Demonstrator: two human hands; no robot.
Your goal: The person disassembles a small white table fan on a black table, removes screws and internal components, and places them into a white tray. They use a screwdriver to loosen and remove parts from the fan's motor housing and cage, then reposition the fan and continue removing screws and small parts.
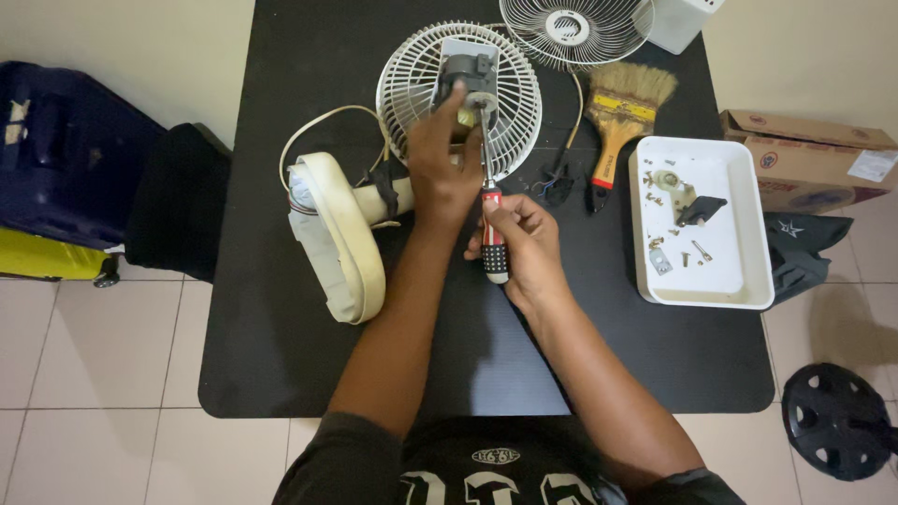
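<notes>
**Screwdriver on the fan motor, rear grille under it**

Motor housing (465, 79) is the thing I measure everything from: a grey and dark block standing on the white rear grille (416, 93), toward the far edge of the black table (281, 327). My left hand (440, 164) is closed round the near side of that housing, fingers wrapped up over it, steadying it. My right hand (522, 245) is shut on the red, white and black handle of a screwdriver (491, 234), just nearer me than the housing, and the shaft runs up from the handle to the housing's lower right corner. I cannot see the tip itself or the screw head; my left fingers cover that spot.

As I judge it, I am in the middle of taking the motor apart, working one screw at the housing. The next move calls for keeping the shaft square to the screw and the housing held firm so it doesn't twist on the grille.

Left of the housing and nearer me lies the cream fan base (341, 238), with its cord looping back toward the grille. Right of the housing lie a brush (622, 108) with a red handle and, further right, a white tray (739, 234) with small screws and parts. Beyond the housing, at the table's far edge, lies the front grille (571, 28).
</notes>
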